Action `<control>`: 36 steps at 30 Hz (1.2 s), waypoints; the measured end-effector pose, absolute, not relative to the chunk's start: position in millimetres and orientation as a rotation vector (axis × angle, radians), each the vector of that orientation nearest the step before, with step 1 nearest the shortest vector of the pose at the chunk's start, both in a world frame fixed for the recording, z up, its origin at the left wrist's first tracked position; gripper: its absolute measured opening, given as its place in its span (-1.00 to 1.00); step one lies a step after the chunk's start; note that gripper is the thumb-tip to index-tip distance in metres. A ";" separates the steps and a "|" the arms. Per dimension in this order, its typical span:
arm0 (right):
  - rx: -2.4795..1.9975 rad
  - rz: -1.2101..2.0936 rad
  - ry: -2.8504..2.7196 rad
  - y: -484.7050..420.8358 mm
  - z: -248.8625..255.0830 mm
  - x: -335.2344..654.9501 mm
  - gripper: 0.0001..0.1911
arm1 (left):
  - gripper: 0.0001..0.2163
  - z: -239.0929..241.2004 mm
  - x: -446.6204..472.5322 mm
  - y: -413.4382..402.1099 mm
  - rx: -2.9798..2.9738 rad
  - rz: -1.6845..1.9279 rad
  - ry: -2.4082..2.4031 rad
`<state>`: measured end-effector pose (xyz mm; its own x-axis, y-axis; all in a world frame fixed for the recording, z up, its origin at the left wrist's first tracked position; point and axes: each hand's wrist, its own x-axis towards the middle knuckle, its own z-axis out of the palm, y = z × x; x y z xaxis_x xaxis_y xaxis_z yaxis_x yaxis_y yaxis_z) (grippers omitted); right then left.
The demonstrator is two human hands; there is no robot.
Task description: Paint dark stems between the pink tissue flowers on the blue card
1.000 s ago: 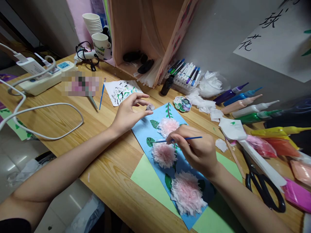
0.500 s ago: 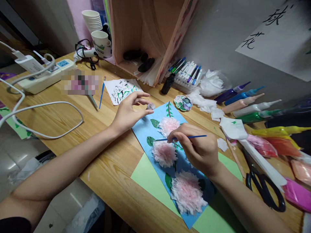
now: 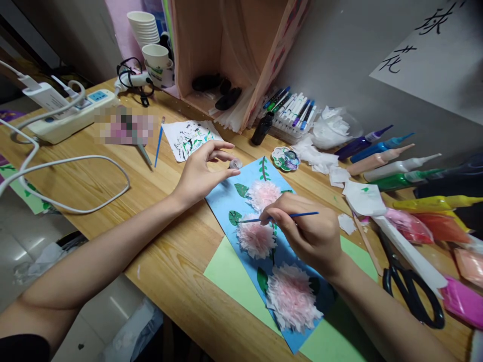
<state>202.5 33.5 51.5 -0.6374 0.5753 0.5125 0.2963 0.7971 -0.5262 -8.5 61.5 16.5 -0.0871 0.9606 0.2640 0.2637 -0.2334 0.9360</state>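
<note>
A thin blue paintbrush [image 3: 304, 214] is pinched in my right hand [image 3: 307, 231], its tip pointing left by a green painted leaf [image 3: 234, 217]. Beneath it lies a blue card [image 3: 256, 286] bearing pink-and-white tissue paper flowers, the largest flower [image 3: 292, 296] near the bottom. My left hand [image 3: 202, 173] is at the card's upper left, thumb and fingers closed on a small, round, clear cap-like piece [image 3: 236, 164]; its exact kind is unclear. My right hand covers part of the card and one flower's edge.
Green paper [image 3: 230, 281] lies under the card. On the right are black-handled scissors [image 3: 413, 289] and several paint tubes [image 3: 372, 146]. Beyond the card stand a paint palette [image 3: 286, 159], a dark bottle [image 3: 263, 128] and markers [image 3: 296, 110]. A white cable [image 3: 94, 160] loops at left.
The brush tip has shifted slightly right, from on the leaf to its right edge. My left hand keeps its hold with hardly any movement. The whole view has shifted slightly.
</note>
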 end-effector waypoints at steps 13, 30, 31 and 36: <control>-0.753 0.636 -2.113 34.6 59.1 206.7 -0.85 | -0.59 17.5 -9.8 61.2 1.550 1.371 1.361; -0.655 0.479 -2.455 59.4 67.2 160.4 -0.60 | -0.60 20.2 -15.4 65.4 1.504 1.403 1.377; -0.661 0.488 -2.458 59.6 65.4 160.6 -0.60 | -0.60 20.4 -15.2 65.2 1.508 1.404 1.376; -0.669 0.470 -2.475 60.5 60.8 162.3 -0.60 | -0.59 18.6 -15.4 65.3 1.526 1.409 1.355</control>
